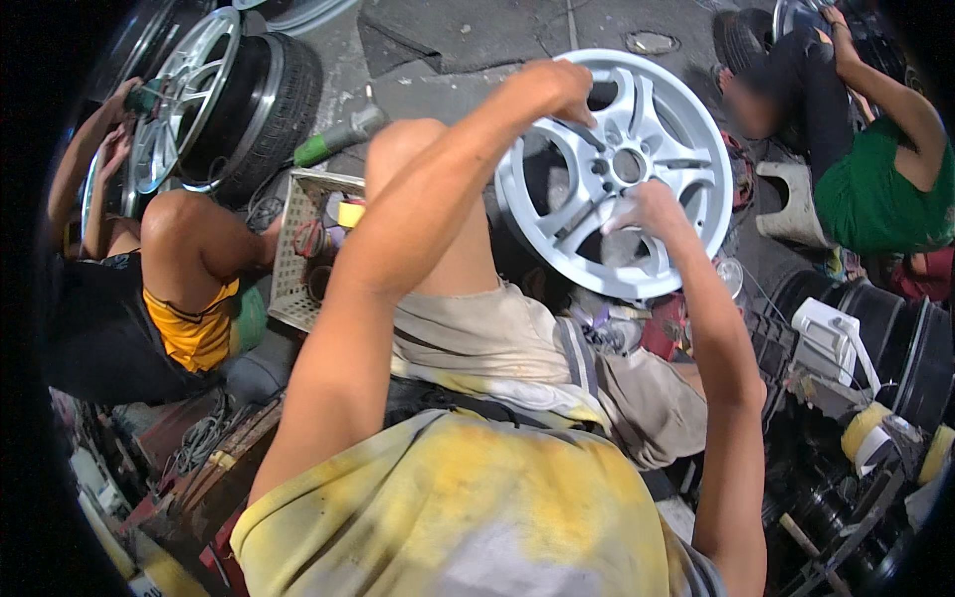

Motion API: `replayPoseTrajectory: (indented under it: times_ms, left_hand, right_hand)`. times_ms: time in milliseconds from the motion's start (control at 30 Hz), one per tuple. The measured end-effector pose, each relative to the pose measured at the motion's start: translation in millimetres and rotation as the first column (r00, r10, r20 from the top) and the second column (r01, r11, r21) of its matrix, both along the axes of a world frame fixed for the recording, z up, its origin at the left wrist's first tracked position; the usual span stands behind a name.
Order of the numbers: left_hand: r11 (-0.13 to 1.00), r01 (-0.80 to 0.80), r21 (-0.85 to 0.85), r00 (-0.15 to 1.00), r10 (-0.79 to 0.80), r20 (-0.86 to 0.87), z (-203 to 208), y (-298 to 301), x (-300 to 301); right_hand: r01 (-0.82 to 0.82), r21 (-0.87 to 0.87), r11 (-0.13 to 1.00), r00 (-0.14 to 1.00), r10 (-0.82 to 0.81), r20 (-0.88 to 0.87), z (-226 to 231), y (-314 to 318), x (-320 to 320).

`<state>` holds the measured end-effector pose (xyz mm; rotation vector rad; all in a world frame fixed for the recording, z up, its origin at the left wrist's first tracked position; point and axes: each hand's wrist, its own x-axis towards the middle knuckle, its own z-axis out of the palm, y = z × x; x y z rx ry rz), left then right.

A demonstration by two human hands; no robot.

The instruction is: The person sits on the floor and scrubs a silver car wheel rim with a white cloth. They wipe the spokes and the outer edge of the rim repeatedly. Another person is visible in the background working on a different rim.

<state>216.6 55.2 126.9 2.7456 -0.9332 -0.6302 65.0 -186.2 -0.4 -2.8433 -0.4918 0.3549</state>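
A silver-grey alloy wheel rim (686, 109) with several forked spokes and an open centre hole is tilted up in front of my knees. My left hand (567, 90) is closed over its upper left edge, the fingers bent down beside a spoke. Below the centre hole, my right hand (652, 211) rests against the lower spokes, with its fingers drawn together and slightly blurred. Whatever lies under those fingers is hidden.
At left, a person's hands (119, 139) work on another rim (189, 99) beside a tyre (288, 109). A green-ended power tool (318, 147) lies near a plastic basket (288, 259). To the right, a person in green (875, 189) sits near a white stool (786, 204).
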Motion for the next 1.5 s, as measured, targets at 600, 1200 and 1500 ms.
replayPoseTrajectory:
  times_ms: [600,1200,1500]
  left_hand:
    - [0.997,0.081,0.017,0.997,-0.081,-0.014,6.5,-7.3,-9.4]
    - [0.928,0.329,0.172,0.936,-0.344,0.067,-76.2,-58.5,-94.5]
    - [0.912,0.341,0.227,0.883,-0.394,0.256,-123.3,-90.8,-122.1]
  right_hand:
    - [0.029,-0.136,0.99,0.997,-0.039,-0.068,8.3,-42.7,2.7]
    - [0.279,-0.357,0.891,0.958,-0.283,0.041,22.0,-12.2,-85.6]
    - [0.633,0.038,0.773,0.768,-0.634,0.093,75.7,-13.7,-102.5]
